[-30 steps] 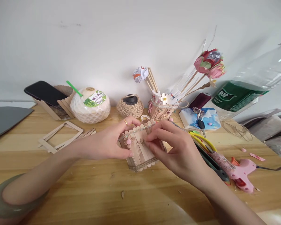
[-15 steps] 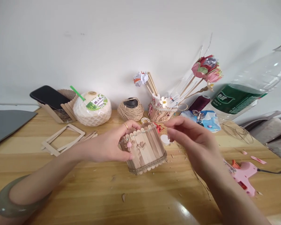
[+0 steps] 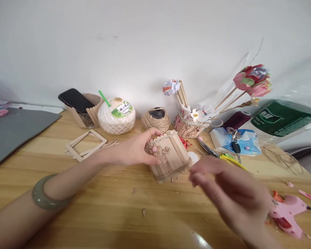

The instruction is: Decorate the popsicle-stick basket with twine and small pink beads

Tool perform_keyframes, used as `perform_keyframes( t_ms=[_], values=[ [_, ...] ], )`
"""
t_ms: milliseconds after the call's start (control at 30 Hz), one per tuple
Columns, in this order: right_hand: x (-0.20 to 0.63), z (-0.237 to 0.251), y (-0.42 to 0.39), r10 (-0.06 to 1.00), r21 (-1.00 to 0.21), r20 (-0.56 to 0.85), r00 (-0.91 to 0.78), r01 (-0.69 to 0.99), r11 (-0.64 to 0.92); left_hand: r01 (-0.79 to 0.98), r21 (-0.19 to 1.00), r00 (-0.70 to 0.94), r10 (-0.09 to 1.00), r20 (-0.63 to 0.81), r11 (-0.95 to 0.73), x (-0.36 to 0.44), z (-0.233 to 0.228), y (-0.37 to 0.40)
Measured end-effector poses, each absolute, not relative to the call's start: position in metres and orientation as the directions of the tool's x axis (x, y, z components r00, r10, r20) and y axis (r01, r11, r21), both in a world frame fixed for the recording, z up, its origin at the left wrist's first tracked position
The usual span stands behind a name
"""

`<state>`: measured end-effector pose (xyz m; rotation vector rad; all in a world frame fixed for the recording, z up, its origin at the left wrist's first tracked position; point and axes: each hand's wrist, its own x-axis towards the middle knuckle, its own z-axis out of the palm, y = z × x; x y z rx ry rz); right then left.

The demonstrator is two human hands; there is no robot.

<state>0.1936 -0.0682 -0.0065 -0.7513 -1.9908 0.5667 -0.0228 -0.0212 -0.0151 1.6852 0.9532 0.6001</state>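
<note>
Left hand (image 3: pixel 134 152) fingers clamped on stick box (image 3: pixel 169 155) | right hand (image 3: pixel 230 193) blurred, fingers' state unclear | I steady box flat on bench (image 3: pixel 106 207).

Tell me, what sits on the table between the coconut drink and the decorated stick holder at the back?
A ball of jute twine, seen in the head view.

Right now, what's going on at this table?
A person is decorating a small craft-stick box on the wooden table. The left hand grips the box by its side, next to two little flowers stuck on its front. The right hand is blurred, off the box and holding nothing that shows. A pink glue gun lies to the right, and a twine ball sits behind.
</note>
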Motion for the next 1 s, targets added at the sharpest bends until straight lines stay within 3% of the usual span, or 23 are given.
perform_keyframes(
  t_ms=[133, 200, 300, 533, 1000],
  values=[
    [0.172, -0.021, -0.082, 0.596, -0.602, 0.317, -0.738, 0.329, 0.728, 0.306, 0.944, 0.465, 0.884, -0.040, -0.119, -0.021, -0.019, -0.017],
    [0.162, -0.033, -0.087, 0.589, -0.577, 0.193, -0.784, 0.395, 0.715, 0.287, 0.950, 0.433, 0.901, -0.016, -0.121, -0.021, -0.021, -0.015],
    [0.152, -0.051, -0.090, 0.623, -0.541, 0.115, -0.774, 0.477, 0.693, 0.271, 0.955, 0.401, 0.916, 0.004, -0.123, -0.020, -0.023, -0.013],
    [0.135, -0.081, -0.085, 0.633, -0.353, 0.158, -0.758, 0.556, 0.753, 0.301, 0.940, 0.395, 0.918, 0.029, -0.159, -0.020, -0.021, -0.014],
    [0.134, -0.087, -0.081, 0.634, -0.371, 0.163, -0.756, 0.548, 0.750, 0.339, 0.922, 0.401, 0.915, 0.041, -0.190, -0.020, -0.018, -0.015]
  ],
)
